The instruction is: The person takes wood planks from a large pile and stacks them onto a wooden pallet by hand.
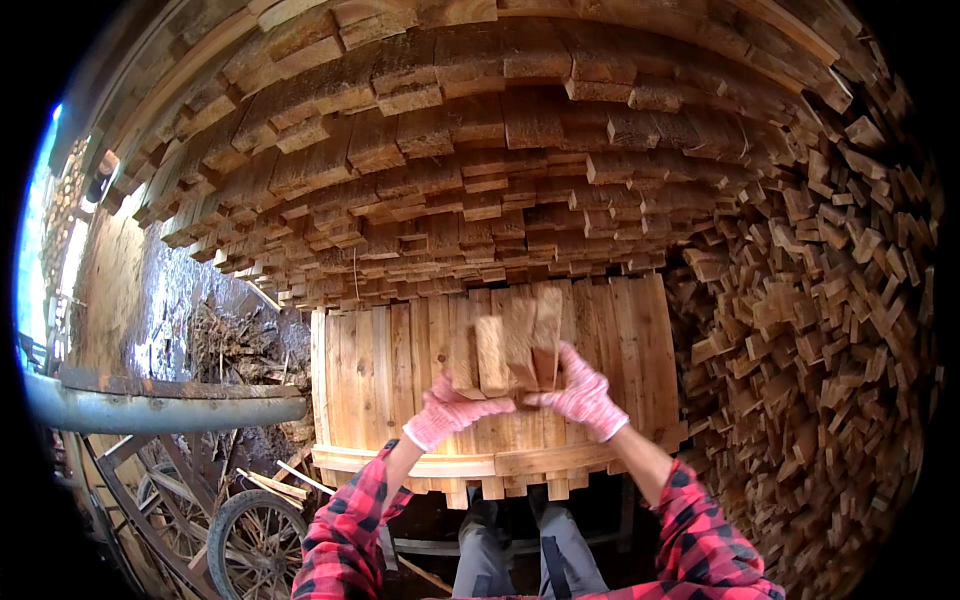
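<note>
Wood blocks: a small cluster of short, rough-sawn wood blocks (518,345) stands over the middle of the slatted bench top (370,375), between the two hands, long sides together and upper ends uneven; blur hides the exact count and whether they touch the boards.
Right glove: the right hand (584,397), in pink-and-white knit, clasps the cluster's near right corner, fingers along the outer block and thumb turned inward across the near ends.
Left glove: the left hand (450,410), in matching knit, has its thumb stretched toward the other thumb and its fingers bent at the cluster's left; whether it presses on wood cannot be told.
Bench edge: a raised wooden strip (400,462) crosses the near side, below both wrists.
Lumber stack: beyond the bench rises a tall stack of sawn lumber (500,150), ends staggered.
Offcut heap: to the right lies a loose heap of short offcuts (820,380).
Cart wheel: a spoked wheel (258,545) stands at lower left, below a blue-grey pipe (170,408).
Step in hand: seemingly, gathering and squaring the cluster between both palms.
Next move: likely calls for even pressure from both sides, so no block slips or tips.
</note>
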`<move>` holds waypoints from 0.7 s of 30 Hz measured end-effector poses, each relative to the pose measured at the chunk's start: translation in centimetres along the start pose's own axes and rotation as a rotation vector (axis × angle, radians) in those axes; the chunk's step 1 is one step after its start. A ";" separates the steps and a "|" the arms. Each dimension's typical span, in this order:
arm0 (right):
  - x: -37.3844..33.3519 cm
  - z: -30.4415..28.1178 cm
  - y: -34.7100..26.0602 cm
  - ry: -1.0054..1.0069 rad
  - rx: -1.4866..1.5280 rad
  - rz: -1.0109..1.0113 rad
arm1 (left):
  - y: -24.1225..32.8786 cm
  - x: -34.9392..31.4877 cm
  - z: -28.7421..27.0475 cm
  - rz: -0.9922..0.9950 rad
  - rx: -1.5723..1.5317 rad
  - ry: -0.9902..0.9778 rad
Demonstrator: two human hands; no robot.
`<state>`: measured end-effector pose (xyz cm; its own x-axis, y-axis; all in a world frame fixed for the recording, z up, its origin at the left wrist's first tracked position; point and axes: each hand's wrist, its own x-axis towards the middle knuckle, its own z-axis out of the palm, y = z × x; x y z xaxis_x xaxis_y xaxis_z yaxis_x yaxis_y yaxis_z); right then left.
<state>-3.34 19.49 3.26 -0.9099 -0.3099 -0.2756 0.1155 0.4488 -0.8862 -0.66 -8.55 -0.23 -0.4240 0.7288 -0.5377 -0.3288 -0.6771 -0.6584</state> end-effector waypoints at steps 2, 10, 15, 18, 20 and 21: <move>0.8 -3.8 -2.2 0.032 -0.232 -0.041 | -4.9 -2.9 4.8 0.471 0.740 0.334; 8.3 -10.8 6.7 -0.125 -1.085 0.072 | 6.2 -6.7 8.5 0.542 2.823 1.387; 14.4 -7.5 8.4 -0.259 -1.166 0.149 | 19.3 -5.2 5.8 0.432 3.135 1.620; 15.9 -5.2 13.0 -0.130 -1.096 0.019 | 23.3 -0.9 6.2 0.388 3.201 1.572; 18.7 -3.7 14.5 -0.022 -1.076 -0.205 | 28.0 -2.0 5.3 0.673 3.267 1.387; 18.2 -4.2 15.3 0.026 -0.990 -0.306 | 29.2 -0.8 4.6 0.727 3.276 1.323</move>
<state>-19.77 24.20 -13.73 -0.8551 -0.5135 -0.0717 -0.4903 0.8457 -0.2106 -13.80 -29.40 -16.56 -0.8925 0.0687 -0.4458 0.1299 0.9856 -0.1083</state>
